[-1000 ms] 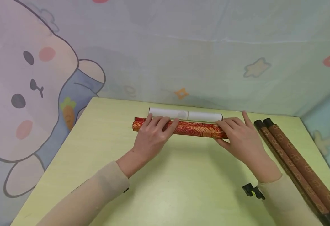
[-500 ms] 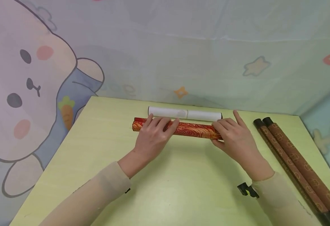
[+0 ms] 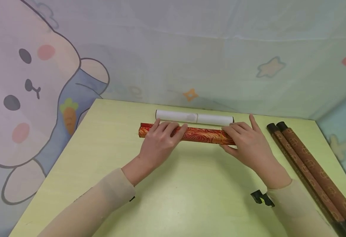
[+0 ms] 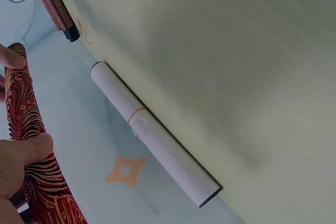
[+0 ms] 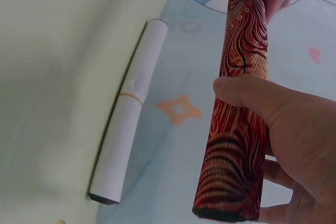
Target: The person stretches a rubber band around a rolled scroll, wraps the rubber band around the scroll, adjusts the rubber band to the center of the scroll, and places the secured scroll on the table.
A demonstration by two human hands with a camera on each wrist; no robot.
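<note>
A red and gold swirl-patterned roll [image 3: 202, 135] is held crosswise above the pale yellow-green table [image 3: 173, 197]. My left hand [image 3: 158, 144] grips it near its left end, fingers over the far side. Near the other end, my right hand [image 3: 251, 144] holds it between thumb and fingers, index finger raised; the palm hides that end in the head view. In the right wrist view the thumb [image 5: 236, 90] presses on the patterned face. Just behind lies a white rolled paper [image 3: 176, 116] with a thin band round its middle, touched by neither hand.
Two brown patterned rolls [image 3: 312, 164] with black ends lie side by side, slanting along the table's right side. A printed cloth backdrop [image 3: 161, 59] rises behind the far edge. Small black pieces [image 3: 262, 198] show beside the right cuff.
My right hand has shifted slightly left along the roll, covering its right end differently. The left hand keeps its hold in nearly the same place. The head view has tilted a little.
</note>
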